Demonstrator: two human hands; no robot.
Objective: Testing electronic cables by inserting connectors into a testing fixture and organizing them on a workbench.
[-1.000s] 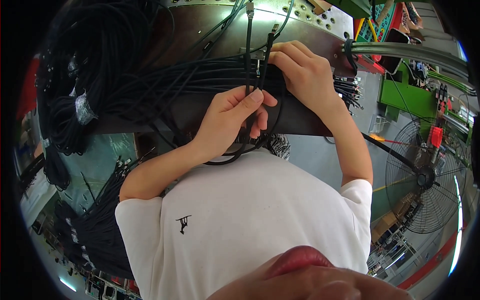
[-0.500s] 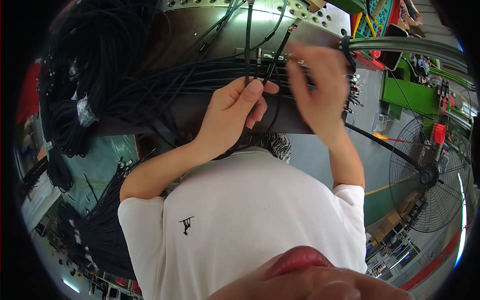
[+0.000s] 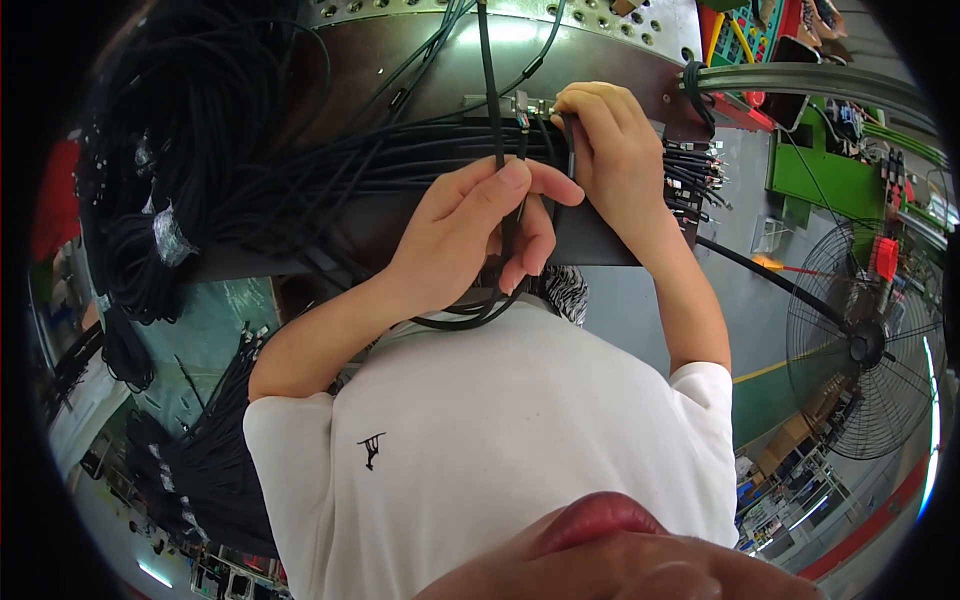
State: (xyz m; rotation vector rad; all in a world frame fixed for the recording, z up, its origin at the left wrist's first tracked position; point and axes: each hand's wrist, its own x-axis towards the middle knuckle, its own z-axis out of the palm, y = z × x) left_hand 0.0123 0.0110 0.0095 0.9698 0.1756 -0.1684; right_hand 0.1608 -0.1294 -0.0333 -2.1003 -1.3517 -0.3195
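Note:
My left hand (image 3: 455, 230) is closed over the table's front edge, its thumb and forefinger pinching black cables. One upright black cable (image 3: 490, 90) runs up from it toward the far side. Beside it, a shorter cable end shows bare coloured wires (image 3: 523, 121) near a small metal fixture (image 3: 483, 103). My right hand (image 3: 622, 150) is to the right, fingertips pinched on the end of another black cable (image 3: 571, 150) close to that fixture. Its very tip is hidden behind the fingers. Below the left hand, the cables loop down in front of my white shirt.
Many black cables (image 3: 330, 165) lie across the dark table, their stripped ends (image 3: 705, 170) at its right edge. Coiled cables (image 3: 200, 90) heap at the left. A perforated metal plate (image 3: 645, 38) lies at the back. A black fan (image 3: 865, 345) stands at the right.
My right hand has come down and inward and now grips a cable end, which has shifted from upper right to beside the fixture. My left fingers have loosened and spread slightly.

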